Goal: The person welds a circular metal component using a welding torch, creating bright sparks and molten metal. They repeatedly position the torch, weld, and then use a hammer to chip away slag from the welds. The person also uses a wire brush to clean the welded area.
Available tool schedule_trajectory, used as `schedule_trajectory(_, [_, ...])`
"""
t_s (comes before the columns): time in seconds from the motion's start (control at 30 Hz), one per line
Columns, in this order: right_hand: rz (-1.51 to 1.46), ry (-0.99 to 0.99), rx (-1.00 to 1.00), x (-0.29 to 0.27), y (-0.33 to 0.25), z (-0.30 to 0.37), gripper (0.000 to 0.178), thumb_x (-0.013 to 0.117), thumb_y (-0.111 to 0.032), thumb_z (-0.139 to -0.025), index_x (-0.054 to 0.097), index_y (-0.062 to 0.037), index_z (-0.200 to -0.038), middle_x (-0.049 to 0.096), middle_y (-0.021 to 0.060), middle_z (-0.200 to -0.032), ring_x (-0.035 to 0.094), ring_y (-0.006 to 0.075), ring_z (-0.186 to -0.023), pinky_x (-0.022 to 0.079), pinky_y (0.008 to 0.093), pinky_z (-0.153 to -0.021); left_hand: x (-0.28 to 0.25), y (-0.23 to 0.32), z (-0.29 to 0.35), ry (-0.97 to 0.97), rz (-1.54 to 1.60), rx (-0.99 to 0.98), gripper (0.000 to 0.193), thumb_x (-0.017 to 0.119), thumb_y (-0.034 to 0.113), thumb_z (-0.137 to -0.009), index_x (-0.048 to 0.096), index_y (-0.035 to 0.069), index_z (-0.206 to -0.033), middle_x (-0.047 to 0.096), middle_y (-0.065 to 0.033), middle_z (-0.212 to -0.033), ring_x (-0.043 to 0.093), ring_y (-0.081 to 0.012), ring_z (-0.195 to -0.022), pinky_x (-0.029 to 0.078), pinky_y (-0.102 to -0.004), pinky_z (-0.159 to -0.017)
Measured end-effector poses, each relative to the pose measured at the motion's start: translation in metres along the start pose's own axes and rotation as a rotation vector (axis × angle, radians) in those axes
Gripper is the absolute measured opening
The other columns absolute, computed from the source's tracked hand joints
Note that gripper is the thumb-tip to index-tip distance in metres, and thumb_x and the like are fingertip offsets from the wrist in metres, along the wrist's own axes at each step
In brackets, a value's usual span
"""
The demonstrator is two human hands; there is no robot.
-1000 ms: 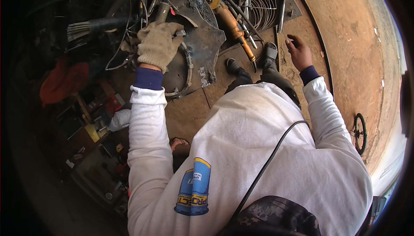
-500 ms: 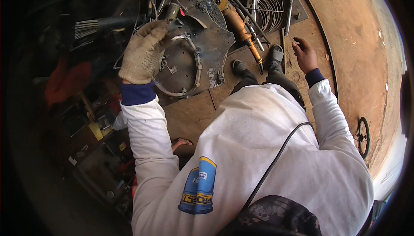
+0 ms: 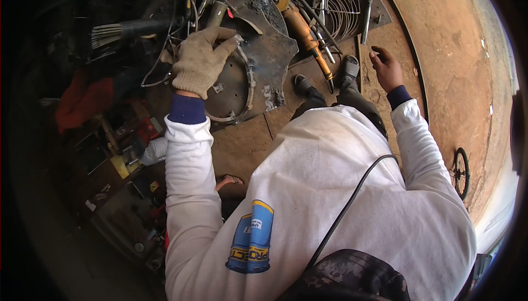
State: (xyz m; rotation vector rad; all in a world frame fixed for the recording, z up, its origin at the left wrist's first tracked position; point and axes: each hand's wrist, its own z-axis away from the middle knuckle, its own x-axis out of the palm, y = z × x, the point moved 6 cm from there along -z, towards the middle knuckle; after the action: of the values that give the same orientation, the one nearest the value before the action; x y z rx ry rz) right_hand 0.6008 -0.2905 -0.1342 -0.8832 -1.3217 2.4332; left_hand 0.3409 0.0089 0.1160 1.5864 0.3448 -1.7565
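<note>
A curved metal hoop (image 3: 251, 78) lies on a dark steel plate (image 3: 278, 53). My left hand (image 3: 199, 61), in a beige knitted glove, reaches over the hoop from the left. Its thumb and forefinger come together at the hoop's upper end; the other fingers are partly hidden. Just above the glove is a clamp-like metal tool (image 3: 217, 14) with a thick tubular handle. My right hand (image 3: 389, 71) is bare and hangs off to the right, fingers loosely bent and apart, holding nothing.
An orange angle grinder (image 3: 301, 28) with a yellowish disc lies right of the plate. Beyond it sit a wire coil (image 3: 344, 12) and a metal bar (image 3: 367, 17). Thin rods (image 3: 106, 36) stick out of a dark holder at left. Another person's sandalled foot (image 3: 231, 180) shows below the plate.
My left hand has moved right and turned its back upward, its fingertips now at the hoop's end. My right hand stays nearly where it was.
</note>
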Motion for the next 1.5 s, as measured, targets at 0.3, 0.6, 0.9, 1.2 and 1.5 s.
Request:
schedule_trajectory(0.3, [0.019,-0.009,0.049,-0.004,0.007,0.007,0.036,0.065,-0.029,-0.094,0.065,-0.0027,-0.119,0.072,0.0183,-0.093,0.070,0.0260,-0.087,0.052,0.0351,-0.077,0.022,0.015,-0.008,-0.073,-0.367,0.104,0.019,0.068,0.024,-0.084,0.073,0.015,-0.100,0.071,-0.0042,-0.101,0.066,-0.0261,-0.096,0.051,-0.0387,-0.085])
schedule_trajectory(0.6, [0.017,-0.017,0.052,-0.005,0.004,0.006,0.035,0.064,-0.028,-0.094,0.065,-0.0038,-0.120,0.072,0.0165,-0.089,0.069,0.0243,-0.083,0.052,0.0348,-0.076,0.024,0.018,-0.013,-0.128,-0.411,0.065,0.029,0.070,0.030,-0.084,0.069,0.016,-0.110,0.073,-0.0067,-0.100,0.065,-0.0278,-0.100,0.047,-0.0439,-0.089])
schedule_trajectory(0.9, [0.034,-0.009,-0.011,-0.004,0.003,0.003,0.034,0.062,-0.027,-0.097,0.062,-0.0040,-0.122,0.065,0.0079,-0.078,0.058,0.0143,-0.069,0.048,0.0298,-0.065,0.022,0.023,-0.016,-0.182,-0.465,0.022,0.031,0.073,0.028,-0.082,0.068,0.014,-0.109,0.073,-0.0084,-0.101,0.065,-0.0280,-0.103,0.048,-0.0448,-0.088])
schedule_trajectory(1.2, [0.037,-0.026,0.056,-0.004,0.003,0.004,0.034,0.064,-0.026,-0.095,0.064,-0.0040,-0.121,0.072,0.0181,-0.093,0.070,0.0254,-0.086,0.053,0.0351,-0.077,0.015,0.020,-0.007,-0.135,-0.372,0.100,0.040,0.070,0.028,-0.078,0.066,0.015,-0.116,0.070,-0.0056,-0.105,0.062,-0.0286,-0.106,0.045,-0.0429,-0.091])
schedule_trajectory(1.5, [0.083,-0.024,0.066,-0.004,0.000,0.003,0.034,0.063,-0.026,-0.094,0.065,-0.0036,-0.119,0.072,0.0191,-0.092,0.070,0.0287,-0.086,0.053,0.0364,-0.076,-0.003,0.020,0.002,-0.051,-0.296,0.131,0.040,0.069,0.021,-0.077,0.066,0.012,-0.116,0.069,-0.0097,-0.103,0.060,-0.0324,-0.107,0.047,-0.0435,-0.095])
